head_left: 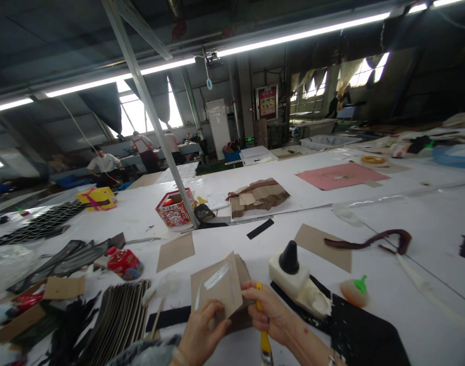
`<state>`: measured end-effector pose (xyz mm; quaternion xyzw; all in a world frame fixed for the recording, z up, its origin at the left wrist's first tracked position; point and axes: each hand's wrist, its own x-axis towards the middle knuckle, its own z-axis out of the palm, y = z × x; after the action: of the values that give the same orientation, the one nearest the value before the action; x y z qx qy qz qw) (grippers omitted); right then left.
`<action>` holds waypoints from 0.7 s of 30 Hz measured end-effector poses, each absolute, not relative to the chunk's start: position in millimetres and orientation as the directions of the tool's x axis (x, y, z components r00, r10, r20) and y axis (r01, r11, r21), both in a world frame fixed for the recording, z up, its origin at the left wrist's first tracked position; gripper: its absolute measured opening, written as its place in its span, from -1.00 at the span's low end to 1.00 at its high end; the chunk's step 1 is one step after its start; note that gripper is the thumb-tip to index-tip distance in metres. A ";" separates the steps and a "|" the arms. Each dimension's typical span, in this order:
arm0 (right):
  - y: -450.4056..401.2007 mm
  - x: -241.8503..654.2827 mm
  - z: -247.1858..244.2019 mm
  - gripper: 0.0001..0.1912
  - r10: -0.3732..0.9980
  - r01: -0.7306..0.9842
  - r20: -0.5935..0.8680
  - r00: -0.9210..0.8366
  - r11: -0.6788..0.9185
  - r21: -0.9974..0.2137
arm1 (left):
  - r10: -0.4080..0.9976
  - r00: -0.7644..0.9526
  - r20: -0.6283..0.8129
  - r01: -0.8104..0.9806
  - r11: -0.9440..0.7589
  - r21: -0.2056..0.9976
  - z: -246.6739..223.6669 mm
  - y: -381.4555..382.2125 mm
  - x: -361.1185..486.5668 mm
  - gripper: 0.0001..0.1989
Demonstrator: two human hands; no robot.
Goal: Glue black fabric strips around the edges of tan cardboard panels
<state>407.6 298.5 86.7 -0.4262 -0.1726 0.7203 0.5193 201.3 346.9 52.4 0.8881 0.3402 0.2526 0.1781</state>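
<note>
My left hand [204, 330] pinches the lower edge of a grey-brown cardboard piece [213, 287], which is tilted up and carries a shiny, wet-looking streak. Beneath and behind it sits a stack of similar cardboard [244, 267]. My right hand [268, 312] is closed around a yellow-handled brush [264, 341], its head pointing down toward me. The fingertips of that hand also meet the right edge of the cardboard. To the right stands a white plastic bottle [293, 279] with a black cone on it, beside a small orange bottle with a green cap [355, 291].
A row of dark strips [116, 317] and a red bottle [125, 263] lie to the left. Farther back are a metal post [152, 117], a patterned red box [175, 216] and a cardboard bundle [259, 197]. Black material [364, 330] lies at right. Several people sit or stand far off.
</note>
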 end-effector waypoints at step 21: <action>297.2 398.0 80.8 -0.58 0.917 -0.692 -0.382 -0.116 -0.351 -0.631 | 0.762 0.601 0.241 0.463 -0.577 0.672 55.3 350.1 194.1 -0.81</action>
<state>398.0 297.2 80.8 -0.3741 -0.1504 0.7318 0.5494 194.1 350.1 55.3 0.8482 0.3612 0.2631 0.2843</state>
